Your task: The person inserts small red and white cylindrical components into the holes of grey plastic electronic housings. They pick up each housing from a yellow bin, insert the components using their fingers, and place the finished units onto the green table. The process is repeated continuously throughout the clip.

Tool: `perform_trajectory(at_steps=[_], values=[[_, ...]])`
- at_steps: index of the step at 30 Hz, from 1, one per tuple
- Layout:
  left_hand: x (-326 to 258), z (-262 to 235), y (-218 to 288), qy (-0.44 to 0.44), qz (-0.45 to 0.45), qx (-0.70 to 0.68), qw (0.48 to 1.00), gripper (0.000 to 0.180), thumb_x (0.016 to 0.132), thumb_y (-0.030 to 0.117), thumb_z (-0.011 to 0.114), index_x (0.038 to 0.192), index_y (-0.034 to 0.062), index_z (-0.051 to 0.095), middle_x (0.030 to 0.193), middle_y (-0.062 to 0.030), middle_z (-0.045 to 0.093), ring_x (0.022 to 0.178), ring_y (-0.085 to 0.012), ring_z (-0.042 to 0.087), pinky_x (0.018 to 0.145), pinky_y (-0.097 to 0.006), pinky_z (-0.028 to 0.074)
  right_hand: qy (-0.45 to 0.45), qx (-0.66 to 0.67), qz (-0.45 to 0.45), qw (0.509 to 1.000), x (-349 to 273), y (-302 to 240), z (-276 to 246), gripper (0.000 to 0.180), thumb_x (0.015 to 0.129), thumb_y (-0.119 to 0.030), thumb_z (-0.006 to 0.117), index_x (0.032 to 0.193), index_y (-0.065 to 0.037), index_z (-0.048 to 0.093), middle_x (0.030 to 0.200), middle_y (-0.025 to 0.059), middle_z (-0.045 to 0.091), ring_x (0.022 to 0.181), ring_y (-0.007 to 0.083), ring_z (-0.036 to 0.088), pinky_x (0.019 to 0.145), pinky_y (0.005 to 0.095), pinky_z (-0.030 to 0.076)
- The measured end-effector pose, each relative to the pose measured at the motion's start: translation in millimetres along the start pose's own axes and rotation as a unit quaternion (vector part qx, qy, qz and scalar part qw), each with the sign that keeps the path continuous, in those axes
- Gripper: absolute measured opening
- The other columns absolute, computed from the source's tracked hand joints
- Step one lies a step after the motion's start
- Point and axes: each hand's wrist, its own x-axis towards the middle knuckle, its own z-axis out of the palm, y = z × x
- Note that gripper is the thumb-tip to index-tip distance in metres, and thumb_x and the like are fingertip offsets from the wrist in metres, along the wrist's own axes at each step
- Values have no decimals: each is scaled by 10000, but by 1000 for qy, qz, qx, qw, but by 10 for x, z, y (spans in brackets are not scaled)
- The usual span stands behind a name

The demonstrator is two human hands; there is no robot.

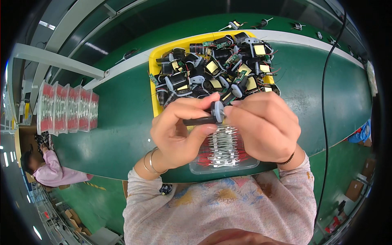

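Between the thumb and fingers of my left hand [173,132] is a black part with a round grey end cap [219,111]; its dark body points left. My right hand [267,126] is closed in a pinch against the cap's right side. A small pale tip shows at those fingertips, too little of it to name. Just beyond both hands, a yellow tray [154,96] is heaped with similar black parts [177,81] bearing grey caps, thin wires and small green circuit boards. Below my hands sits a clear plastic box [198,168] of thin white rods with red ends [223,149], partly covered by my right hand.
Several clear boxes of red-and-white rods [67,108] stand together at the left of the green table [118,143]. A black cable [324,94] hangs down on the right. Loose parts [234,25] lie on a green surface beyond the pale rail [294,37]. A person in pink [59,169] is at far left.
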Motion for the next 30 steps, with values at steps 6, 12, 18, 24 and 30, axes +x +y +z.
perform_trajectory(at_steps=[6,12,18,24,30], values=[[55,-75,41,-63,-64,-112,990,204,686,-60,671,841,-54,538,944,-197,600,922,-254,605,801,-326,476,-6,96,109,989,33,-82,-35,263,512,6,654,773,0,631,622,47,545,534,175,515,460,258,418],[-18,12,90,-13,-27,-15,999,187,704,-31,672,824,-34,528,943,-174,587,917,-238,598,793,-306,455,25,56,86,994,1,-101,38,186,581,42,650,756,-17,628,627,45,558,523,176,516,466,260,409],[113,-26,-140,19,-127,-152,980,122,777,27,619,807,11,503,1048,-165,548,959,-178,543,855,-300,411,4,156,249,956,134,111,79,186,703,-23,639,885,-20,603,723,73,616,641,170,587,570,268,464],[200,-57,-123,85,-239,-314,915,78,824,25,545,798,48,476,1124,-155,519,998,-150,521,884,-315,423,40,334,346,876,253,213,154,296,756,-43,630,1037,-5,548,885,74,632,818,142,602,770,271,481],[182,-46,-114,58,-221,-264,937,75,853,113,510,841,72,448,975,-76,553,973,-150,530,915,-382,410,13,354,350,867,212,215,246,142,733,10,636,868,28,595,878,66,631,770,123,609,747,253,498]])
